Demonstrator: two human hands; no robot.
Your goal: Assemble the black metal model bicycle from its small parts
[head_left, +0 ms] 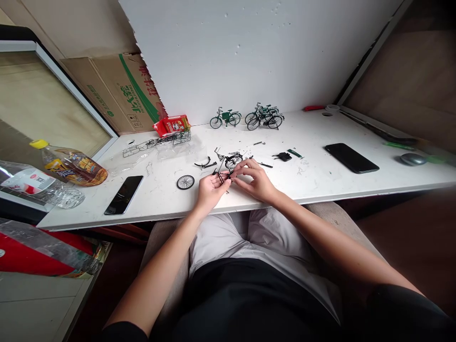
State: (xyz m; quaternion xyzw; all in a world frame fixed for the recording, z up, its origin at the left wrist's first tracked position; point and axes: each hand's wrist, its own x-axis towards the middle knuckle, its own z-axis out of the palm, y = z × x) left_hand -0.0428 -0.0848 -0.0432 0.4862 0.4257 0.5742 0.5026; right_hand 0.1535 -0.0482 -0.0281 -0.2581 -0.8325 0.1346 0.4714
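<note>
Near the front edge of the white table, my left hand (pixel 210 191) is closed on a partly built black model bicycle (pixel 233 161), which has one spoked wheel on it. The fingers of my right hand (pixel 253 179) pinch together at the near part of the same model; whether they also hold a small part is too small to tell. A loose spoked wheel (pixel 185 182) lies flat to the left. Beside it is a thin curved black piece (pixel 204 164). Right of my hands lie a small black part (pixel 284 156) and a dark green strip (pixel 295 153).
Several finished green model bicycles (pixel 225 118) stand at the back. A parts frame (pixel 142 146) and red box (pixel 173 126) lie at left. One phone (pixel 124 195) is on the left, another phone (pixel 352 157) on the right. Bottles (pixel 71 164) lie at far left.
</note>
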